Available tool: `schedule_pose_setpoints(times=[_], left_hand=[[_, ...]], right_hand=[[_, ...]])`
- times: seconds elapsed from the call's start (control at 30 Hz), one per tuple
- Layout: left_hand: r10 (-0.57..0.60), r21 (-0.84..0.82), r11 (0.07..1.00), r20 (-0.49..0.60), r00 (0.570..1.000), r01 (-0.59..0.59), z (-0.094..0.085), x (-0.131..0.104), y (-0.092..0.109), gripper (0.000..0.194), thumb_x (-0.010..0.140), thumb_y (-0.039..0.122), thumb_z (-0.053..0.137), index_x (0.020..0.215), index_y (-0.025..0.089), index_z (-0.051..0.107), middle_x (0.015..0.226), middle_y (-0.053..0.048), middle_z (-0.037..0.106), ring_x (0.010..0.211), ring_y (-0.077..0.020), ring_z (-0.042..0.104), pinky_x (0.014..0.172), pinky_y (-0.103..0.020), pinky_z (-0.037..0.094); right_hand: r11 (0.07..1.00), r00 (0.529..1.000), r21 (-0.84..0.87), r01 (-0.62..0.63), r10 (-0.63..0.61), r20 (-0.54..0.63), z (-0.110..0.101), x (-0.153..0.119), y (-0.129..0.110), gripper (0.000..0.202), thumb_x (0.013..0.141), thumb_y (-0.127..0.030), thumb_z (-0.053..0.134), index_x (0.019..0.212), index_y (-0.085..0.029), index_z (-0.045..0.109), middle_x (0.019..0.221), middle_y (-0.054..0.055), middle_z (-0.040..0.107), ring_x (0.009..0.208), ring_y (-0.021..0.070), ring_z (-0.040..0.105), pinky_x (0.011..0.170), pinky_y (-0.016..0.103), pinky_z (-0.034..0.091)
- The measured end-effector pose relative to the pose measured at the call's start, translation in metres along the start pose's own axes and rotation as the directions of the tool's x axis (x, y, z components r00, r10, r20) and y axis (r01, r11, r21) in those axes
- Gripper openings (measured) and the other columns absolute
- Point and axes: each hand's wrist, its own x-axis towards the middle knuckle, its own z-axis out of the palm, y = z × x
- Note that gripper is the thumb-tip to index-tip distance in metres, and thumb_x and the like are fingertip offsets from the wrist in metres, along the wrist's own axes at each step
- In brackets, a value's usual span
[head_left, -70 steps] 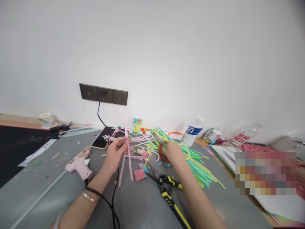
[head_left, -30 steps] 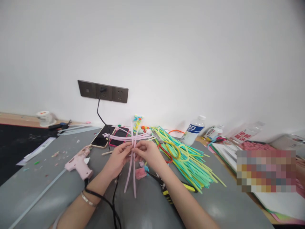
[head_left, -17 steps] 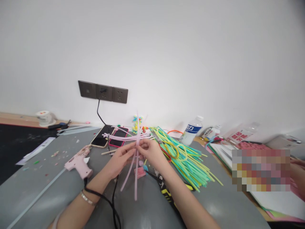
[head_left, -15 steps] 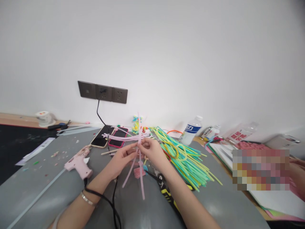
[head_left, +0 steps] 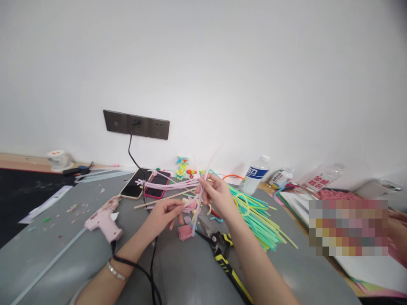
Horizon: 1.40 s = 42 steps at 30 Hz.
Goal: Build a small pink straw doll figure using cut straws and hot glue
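Pink stems: here they are, above the middle of the surface (head_left: 280,279), a loose crossing pair of fuzzy pink stems (head_left: 197,212) just below the frame's centre.
Right hand: the right hand (head_left: 218,197) has thumb and fingertips closed on the pair near their crossing.
Left hand: the left hand (head_left: 163,215) is half curled, fingertips at the end of the stem reaching left; whether they grip it, I cannot tell.
Snips: black-and-yellow snips (head_left: 234,277) lie just right of the stems' lower end, handles running to the bottom of the frame.
Pink block: a small pink block (head_left: 185,233) sits right by that lower end.
Colour heap: green and yellow stems (head_left: 265,231) spread right of centre, partly hidden by the right hand.
Left side: a pink glue gun (head_left: 104,222) lies there, its black cord (head_left: 138,266) looping across the left forearm.
Behind: two phones lie left of centre, pink strands (head_left: 171,184) across the nearer-to-centre one; a labelled bottle (head_left: 254,174) stands right.
Right edge: another person's hand (head_left: 397,228) shows, beside a pixelated patch.
Long axis: the longer stem slants from upper right to lower left, its top blurred; the other bends left toward the left fingertips.
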Motion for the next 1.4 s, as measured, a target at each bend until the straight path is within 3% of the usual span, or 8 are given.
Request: schedule_pose_setpoints(times=[0.17, 0.4, 0.53, 0.8, 0.9, 1.03, 1.23, 1.4], left_hand=[[0.024, -0.202, 0.976, -0.285, 0.958, -0.085, -0.003, 0.002, 0.006, 0.030, 0.067, 0.041, 0.083, 0.074, 0.016, 0.066, 0.067, -0.005, 0.075, 0.058, -0.0154, 0.067, 0.054, -0.022, 0.050], [0.054, -0.309, 0.934, -0.376, 0.925, -0.181, -0.002, 0.002, 0.010, 0.029, 0.057, 0.035, 0.089, 0.068, 0.016, 0.069, 0.061, 0.002, 0.067, 0.056, -0.0097, 0.060, 0.055, -0.019, 0.052], [0.031, -0.293, 0.946, -0.355, 0.934, -0.142, -0.003, 0.002, 0.009, 0.029, 0.057, 0.034, 0.089, 0.068, 0.016, 0.069, 0.060, 0.002, 0.064, 0.055, -0.0095, 0.059, 0.056, -0.020, 0.052], [0.017, -0.138, 0.990, -0.097, 0.995, -0.030, 0.001, -0.002, 0.009, 0.040, 0.076, 0.055, 0.071, 0.086, 0.017, 0.073, 0.084, -0.007, 0.072, 0.082, -0.0219, 0.067, 0.063, -0.027, 0.055], [-0.011, -0.092, 0.996, -0.116, 0.993, 0.000, 0.002, -0.002, 0.008, 0.045, 0.075, 0.059, 0.070, 0.082, 0.015, 0.074, 0.081, -0.007, 0.072, 0.071, -0.0182, 0.064, 0.057, -0.024, 0.050], [-0.088, -0.296, 0.954, -0.092, 0.992, 0.057, 0.003, -0.003, 0.010, 0.048, 0.069, 0.061, 0.075, 0.085, 0.015, 0.074, 0.066, -0.003, 0.068, 0.055, -0.0135, 0.059, 0.049, -0.022, 0.045], [-0.027, -0.431, 0.898, -0.248, 0.968, -0.085, 0.000, -0.002, 0.016, 0.034, 0.055, 0.032, 0.092, 0.079, 0.014, 0.075, 0.062, 0.002, 0.066, 0.051, -0.0060, 0.057, 0.048, -0.013, 0.046], [-0.080, -0.574, 0.806, -0.349, 0.934, -0.145, -0.005, 0.003, 0.016, 0.040, 0.045, 0.025, 0.096, 0.077, 0.015, 0.075, 0.069, 0.000, 0.074, 0.058, -0.0077, 0.066, 0.056, -0.013, 0.055]], right_hand=[[0.991, 0.989, -0.092, -0.095, 0.104, 0.104, -0.016, -0.006, -0.009, 0.039, 0.077, -0.053, 0.068, 0.093, -0.018, 0.060, 0.063, -0.002, 0.068, 0.034, 0.0081, 0.050, 0.036, 0.020, 0.036], [0.934, 0.928, -0.283, -0.217, 0.287, 0.236, -0.033, -0.024, -0.025, 0.032, 0.080, -0.048, 0.067, 0.081, -0.016, 0.063, 0.073, 0.004, 0.074, 0.048, 0.0104, 0.063, 0.040, 0.017, 0.038], [0.931, 0.923, -0.273, -0.242, 0.308, 0.230, -0.038, -0.029, -0.025, 0.032, 0.081, -0.047, 0.068, 0.079, -0.016, 0.064, 0.075, 0.004, 0.075, 0.055, 0.0115, 0.067, 0.046, 0.018, 0.045], [0.985, 0.985, 0.018, -0.174, 0.173, 0.027, -0.029, -0.027, -0.024, 0.043, 0.070, -0.052, 0.078, 0.084, -0.017, 0.057, 0.074, 0.007, 0.076, 0.056, 0.0164, 0.070, 0.051, 0.023, 0.053], [0.988, 0.991, 0.085, -0.128, 0.130, -0.026, -0.026, -0.027, -0.027, 0.045, 0.070, -0.053, 0.078, 0.083, -0.019, 0.052, 0.073, 0.006, 0.076, 0.054, 0.0161, 0.070, 0.050, 0.022, 0.051], [0.990, 0.994, 0.115, -0.084, 0.091, -0.057, -0.021, -0.027, -0.025, 0.047, 0.072, -0.054, 0.076, 0.086, -0.022, 0.045, 0.072, 0.004, 0.076, 0.054, 0.0185, 0.071, 0.048, 0.023, 0.050], [0.995, 0.994, 0.025, -0.098, 0.099, -0.038, -0.014, -0.031, -0.016, 0.040, 0.079, -0.055, 0.067, 0.086, -0.024, 0.042, 0.070, 0.002, 0.073, 0.046, 0.0182, 0.066, 0.044, 0.026, 0.046], [0.993, 0.993, 0.020, -0.118, 0.119, -0.023, -0.013, -0.034, -0.007, 0.041, 0.079, -0.056, 0.065, 0.085, -0.025, 0.040, 0.065, -0.001, 0.070, 0.044, 0.0158, 0.063, 0.043, 0.025, 0.043]])
